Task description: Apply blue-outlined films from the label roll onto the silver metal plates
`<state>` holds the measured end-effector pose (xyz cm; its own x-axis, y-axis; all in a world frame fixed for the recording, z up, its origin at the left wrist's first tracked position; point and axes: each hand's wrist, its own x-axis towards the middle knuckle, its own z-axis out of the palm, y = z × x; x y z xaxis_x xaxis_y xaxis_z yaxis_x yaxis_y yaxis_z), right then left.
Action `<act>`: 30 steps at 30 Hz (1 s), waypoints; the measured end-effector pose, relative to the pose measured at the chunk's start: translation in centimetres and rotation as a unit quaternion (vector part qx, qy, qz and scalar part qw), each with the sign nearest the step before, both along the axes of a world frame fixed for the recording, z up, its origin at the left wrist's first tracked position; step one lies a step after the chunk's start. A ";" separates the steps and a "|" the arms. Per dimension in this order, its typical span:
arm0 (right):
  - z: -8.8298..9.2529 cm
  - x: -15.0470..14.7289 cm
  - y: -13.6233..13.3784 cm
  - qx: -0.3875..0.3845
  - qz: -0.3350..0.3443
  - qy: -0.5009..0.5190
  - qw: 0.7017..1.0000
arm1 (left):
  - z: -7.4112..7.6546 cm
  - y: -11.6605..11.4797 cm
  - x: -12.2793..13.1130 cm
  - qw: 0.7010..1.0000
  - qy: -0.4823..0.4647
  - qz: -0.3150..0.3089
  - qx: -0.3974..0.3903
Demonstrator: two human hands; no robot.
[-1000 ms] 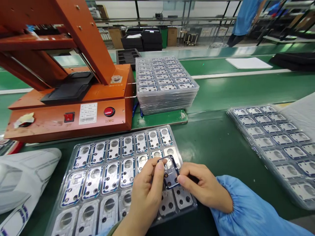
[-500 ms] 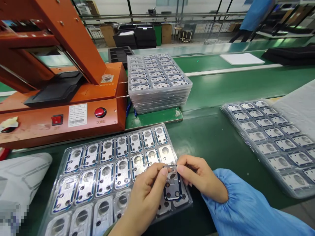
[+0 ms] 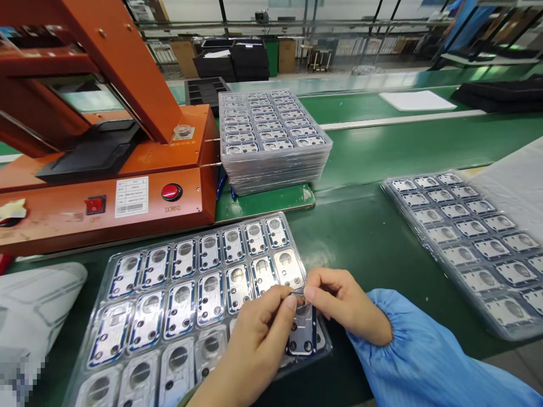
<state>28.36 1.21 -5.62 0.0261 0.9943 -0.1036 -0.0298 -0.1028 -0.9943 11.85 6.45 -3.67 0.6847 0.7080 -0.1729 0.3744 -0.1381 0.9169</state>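
A small rectangular metal plate (image 3: 302,333) with a dark blue edge and round holes hangs over the lower right of a clear tray (image 3: 195,270). The tray holds rows of similar plates. My left hand (image 3: 261,333) pinches the plate's top edge with thumb and index finger. At the top right corner of the same plate, my right hand (image 3: 343,302) is closed, its thumb and index fingertip pressed together. The fingers hide the plate's upper part.
An orange press machine (image 3: 169,161) stands at the left, with a stack of filled trays (image 3: 274,164) beside it. Another filled tray (image 3: 470,226) lies at the right, a white bag (image 3: 34,305) at the lower left. A person in blue (image 3: 462,25) is far behind.
The held plate has shifted slightly down and right and tilted, its face now brighter. My left hand has moved a little right and down. The person in the background has moved right.
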 end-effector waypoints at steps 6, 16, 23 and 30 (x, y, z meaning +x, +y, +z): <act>-0.3 -0.1 -0.1 -0.012 0.009 0.010 1.000 | 0.1 -0.2 0.0 0.999 0.000 -0.037 0.017; -0.5 -0.2 -0.1 -0.033 0.015 0.006 0.999 | -0.2 -0.4 -0.1 0.997 0.019 -0.061 0.038; -0.2 0.1 -0.4 -0.018 0.025 -0.015 0.999 | -0.2 -0.4 -0.1 0.999 -0.001 -0.043 0.023; 0.2 0.5 -0.5 -0.024 0.043 0.022 0.999 | -0.2 -0.2 -0.3 0.999 -0.040 0.007 -0.003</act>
